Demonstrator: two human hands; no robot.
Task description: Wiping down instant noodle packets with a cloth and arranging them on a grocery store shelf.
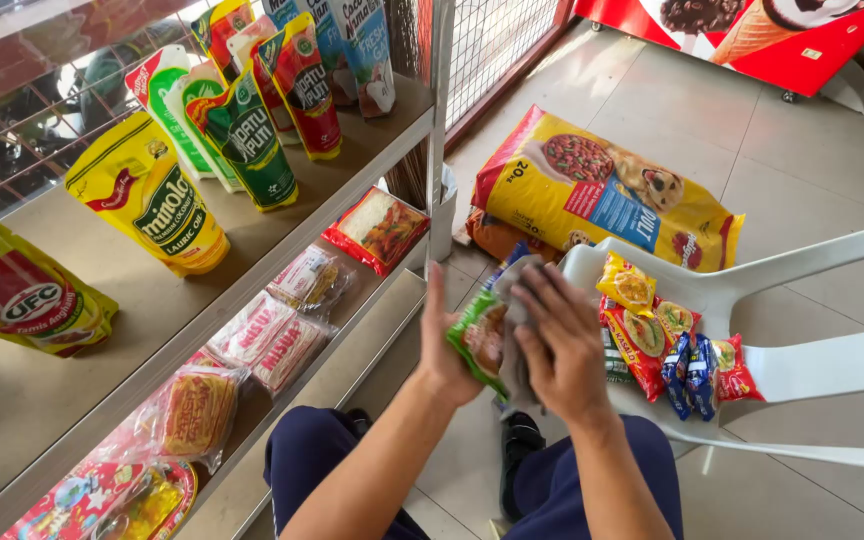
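My left hand [445, 350] grips a small green snack packet [479, 338] by its left edge, held upright in front of me. My right hand [562, 345] presses a grey cloth [519, 312] flat against the packet's face, fingers spread over it. Both hands hover just left of a white plastic chair [802, 370], above my dark blue trousers. On the chair's seat lie several small packets [652, 340]: yellow, red and blue ones.
A grey metal shelf [282, 210] stands at my left with stand-up pouches on top and wrapped snack packs on the lower tier. A big yellow pet food bag [607, 190] lies on the tiled floor ahead. A red freezer [752, 35] stands at the back.
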